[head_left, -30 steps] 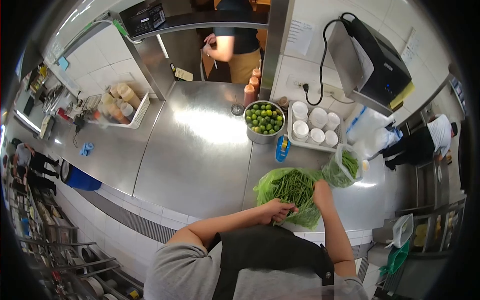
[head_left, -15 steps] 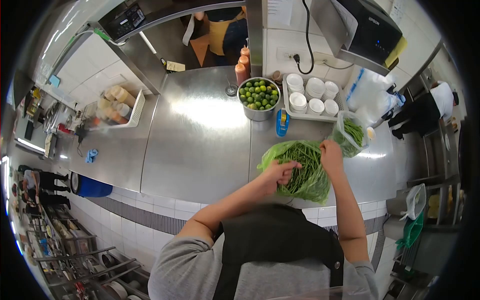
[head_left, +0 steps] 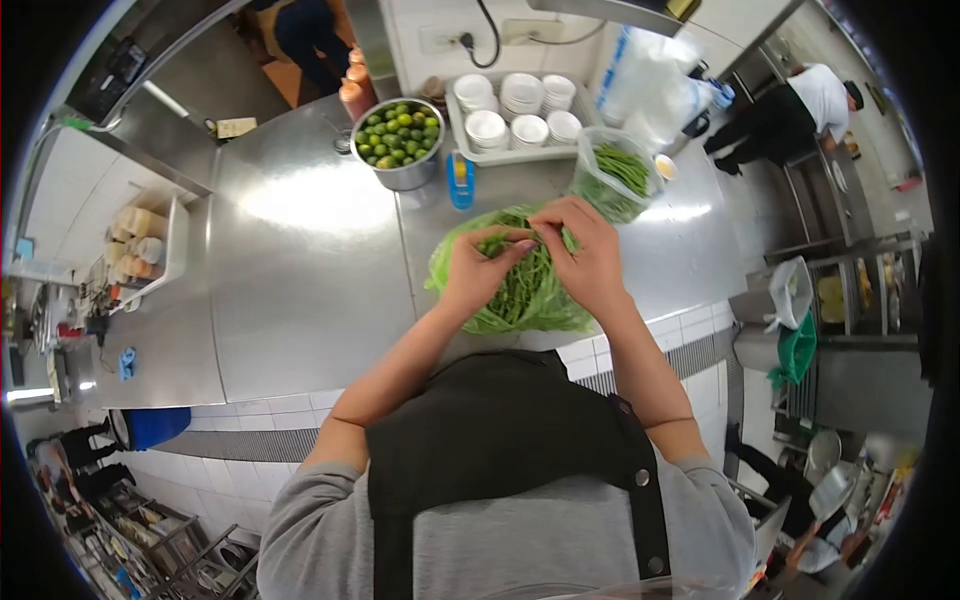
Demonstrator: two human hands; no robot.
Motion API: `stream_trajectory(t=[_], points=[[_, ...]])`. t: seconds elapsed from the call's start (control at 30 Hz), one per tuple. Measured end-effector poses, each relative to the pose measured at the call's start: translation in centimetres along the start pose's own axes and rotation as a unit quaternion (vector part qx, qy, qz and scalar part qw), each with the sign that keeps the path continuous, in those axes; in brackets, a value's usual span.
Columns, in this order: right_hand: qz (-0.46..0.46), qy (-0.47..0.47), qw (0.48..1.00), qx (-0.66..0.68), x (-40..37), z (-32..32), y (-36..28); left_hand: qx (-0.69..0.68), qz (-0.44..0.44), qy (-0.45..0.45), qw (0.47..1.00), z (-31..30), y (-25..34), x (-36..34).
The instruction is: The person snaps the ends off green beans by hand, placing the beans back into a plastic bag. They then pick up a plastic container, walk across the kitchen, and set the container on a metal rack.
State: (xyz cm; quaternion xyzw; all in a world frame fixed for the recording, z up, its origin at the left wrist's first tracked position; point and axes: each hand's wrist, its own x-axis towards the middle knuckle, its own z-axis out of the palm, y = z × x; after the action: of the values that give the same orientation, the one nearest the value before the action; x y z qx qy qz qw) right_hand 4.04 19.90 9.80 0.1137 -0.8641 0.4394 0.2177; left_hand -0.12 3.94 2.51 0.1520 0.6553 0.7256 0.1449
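A green plastic bag [head_left: 455,272] full of long green beans lies on the steel counter [head_left: 300,270] in front of me. My left hand [head_left: 482,268] and my right hand [head_left: 588,255] meet over the bag, fingertips pinching the same green bean [head_left: 527,240] between them. A clear tub [head_left: 612,180] with cut green beans stands just behind the bag, to the right.
A steel pot of limes [head_left: 398,138], a blue tape dispenser [head_left: 459,182] and a tray of white cups [head_left: 515,120] stand at the back. Orange sauce bottles [head_left: 352,90] are beyond the pot. A rack of containers [head_left: 145,248] sits at the left. Other people stand at the far right and back.
The camera tilted down and the bag now sits higher in view. Both hands came together over the bag and now pinch one bean between them.
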Motion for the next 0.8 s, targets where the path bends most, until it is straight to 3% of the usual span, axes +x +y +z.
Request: stream_trajectory(t=[0.17, 0.27, 0.37, 0.47, 0.57, 0.6, 0.7, 0.8], points=[[0.096, 0.024, 0.972, 0.214, -0.8, 0.6, 0.8, 0.05, 0.049, 0.023, 0.997, -0.2, 0.8, -1.1], [0.219, -0.011, 0.919, 0.326, -0.8, 0.0, 0.9, 0.124, 0.115, 0.016, 0.985, -0.6, 0.9, -0.9], [0.26, -0.059, 0.85, 0.453, -1.6, 0.1, 2.6, 0.224, 0.155, 0.016, 0.962, -1.4, 0.5, -0.6], [0.319, 0.004, 0.811, 0.491, -2.4, 0.7, 3.8, 0.173, 0.1, 0.023, 0.98, -2.0, -1.0, -0.5], [0.314, -0.041, 0.917, 0.243, -3.7, 1.4, 6.5, 0.004, 0.028, 0.056, 0.998, -2.3, -1.2, 0.0], [0.322, -0.088, 0.913, 0.236, -4.1, 1.7, 7.0, -0.062, -0.016, 0.078, 0.995, -2.6, -0.9, 0.0], [0.344, -0.195, 0.886, 0.243, -5.0, 2.7, 7.9, -0.257, -0.117, 0.132, 0.95, -3.7, -0.4, 0.4], [0.341, -0.153, 0.886, 0.276, -4.7, 3.6, 6.4, -0.351, -0.123, 0.165, 0.913, -5.2, -1.2, 1.0]])
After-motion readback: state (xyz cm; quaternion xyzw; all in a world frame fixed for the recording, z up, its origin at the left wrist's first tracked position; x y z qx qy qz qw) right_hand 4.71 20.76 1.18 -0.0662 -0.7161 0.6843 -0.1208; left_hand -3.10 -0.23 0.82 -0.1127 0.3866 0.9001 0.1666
